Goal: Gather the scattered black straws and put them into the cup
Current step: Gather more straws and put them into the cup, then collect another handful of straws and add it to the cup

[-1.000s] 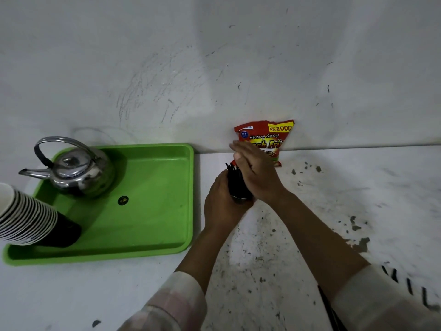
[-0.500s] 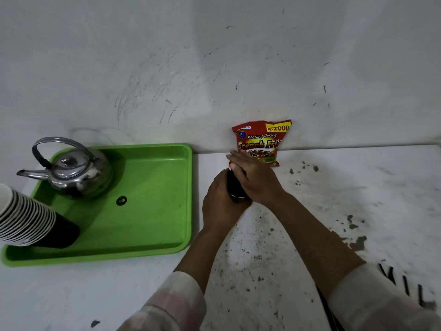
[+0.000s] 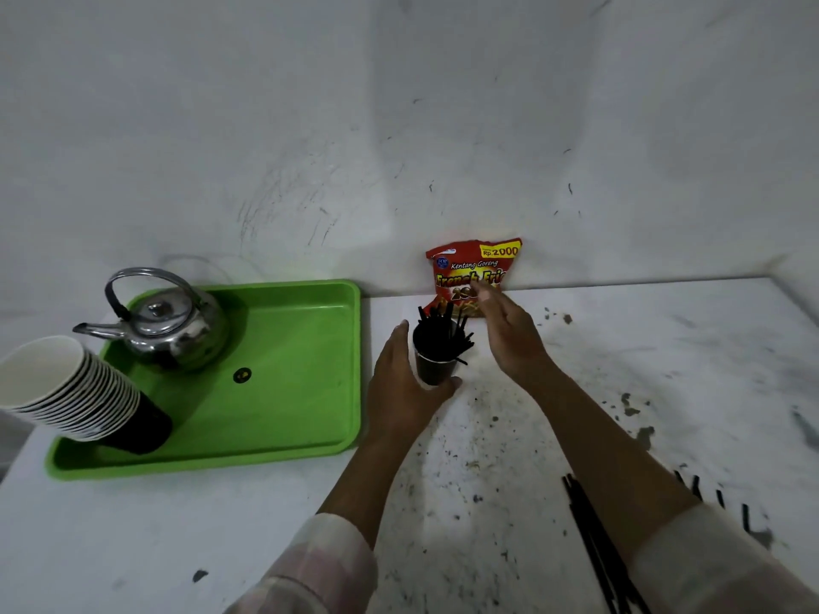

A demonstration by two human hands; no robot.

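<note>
A black paper cup [image 3: 435, 370] stands on the white table, just right of the green tray. Several black straws [image 3: 445, 332] stick out of it and lean to the right. My left hand [image 3: 401, 387] cups its left side, thumb curled against the base, fingers loosely extended. My right hand [image 3: 509, 334] hovers open just right of the cup, fingers spread and holding nothing. More black straws [image 3: 594, 547] lie in a bundle on the table at the lower right, partly hidden by my right sleeve.
A green tray [image 3: 301, 418] at the left holds a steel kettle [image 3: 170, 323] and a tilted stack of paper cups [image 3: 75, 392]. A red snack bag [image 3: 474, 277] leans on the wall behind the cup. The table top [image 3: 664, 356] is stained and speckled.
My right hand has lifted off the top of the cup and opened, uncovering the straws. My left hand has loosened around the cup.
</note>
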